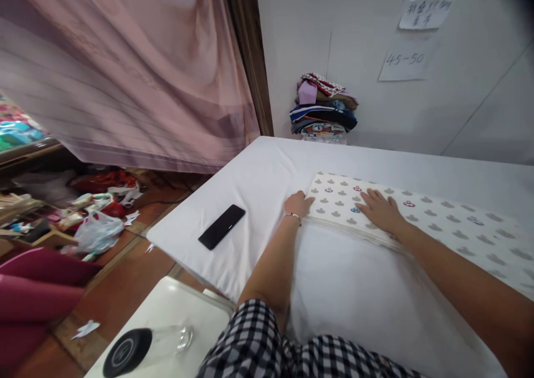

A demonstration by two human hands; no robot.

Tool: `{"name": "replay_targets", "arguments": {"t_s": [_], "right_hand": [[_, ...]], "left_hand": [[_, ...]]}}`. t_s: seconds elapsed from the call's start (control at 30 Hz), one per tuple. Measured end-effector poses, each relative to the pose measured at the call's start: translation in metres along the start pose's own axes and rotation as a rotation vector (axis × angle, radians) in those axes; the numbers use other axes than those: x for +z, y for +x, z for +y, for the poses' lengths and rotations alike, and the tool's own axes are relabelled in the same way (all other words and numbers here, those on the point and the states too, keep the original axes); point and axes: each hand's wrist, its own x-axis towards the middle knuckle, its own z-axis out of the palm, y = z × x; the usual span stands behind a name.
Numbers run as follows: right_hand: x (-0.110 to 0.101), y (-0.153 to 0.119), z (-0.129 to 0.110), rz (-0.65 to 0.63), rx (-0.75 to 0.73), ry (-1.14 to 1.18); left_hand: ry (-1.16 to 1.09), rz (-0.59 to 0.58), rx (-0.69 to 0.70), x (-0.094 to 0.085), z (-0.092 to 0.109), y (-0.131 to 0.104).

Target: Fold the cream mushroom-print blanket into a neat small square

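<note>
A long folded white cloth (342, 204) with grey cloud-like prints and a few coloured marks lies across the right side of the table, in several layers. My left hand (297, 204), a bracelet at its wrist, is at the cloth's left end, its fingers curled about the edge and its thumb against the corner; the fingertips are partly hidden. Flat on top of the cloth rests my right hand (380, 210), fingers spread. The cloth's far right end is blurred.
A black phone (222, 226) lies on the white-covered table (258, 172). Folded clothes (324, 108) are stacked by the wall. At lower left a white stool (183, 300) bears a clear bottle (167, 339) with a black end. A pink curtain (167, 61) hangs left; bags and scraps litter the floor.
</note>
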Motion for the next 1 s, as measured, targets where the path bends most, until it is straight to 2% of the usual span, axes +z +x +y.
{"name": "replay_targets", "arguments": {"t_s": [0.13,0.27,0.4,0.6,0.77,1.0], "right_hand": [[-0.007,-0.011,-0.011,0.051,-0.005,0.085],[-0.012,-0.037,-0.036,0.039,-0.163,0.191],[-0.006,-0.057,-0.051,0.006,-0.253,0.179],[0.004,-0.061,-0.051,0.056,-0.292,0.059],[0.007,-0.065,-0.052,0.051,-0.310,-0.027],[0.018,-0.066,-0.049,0.137,-0.352,-0.052]], "left_hand": [[-0.172,-0.028,-0.048,-0.012,-0.010,-0.002],[-0.221,-0.113,-0.087,-0.025,-0.025,-0.009],[-0.204,-0.186,-0.069,-0.026,-0.029,-0.024],[-0.208,-0.175,-0.126,-0.021,-0.020,-0.042],[-0.184,-0.157,-0.155,-0.022,-0.019,-0.041],[-0.093,-0.170,-0.151,-0.022,-0.019,-0.037]]}}
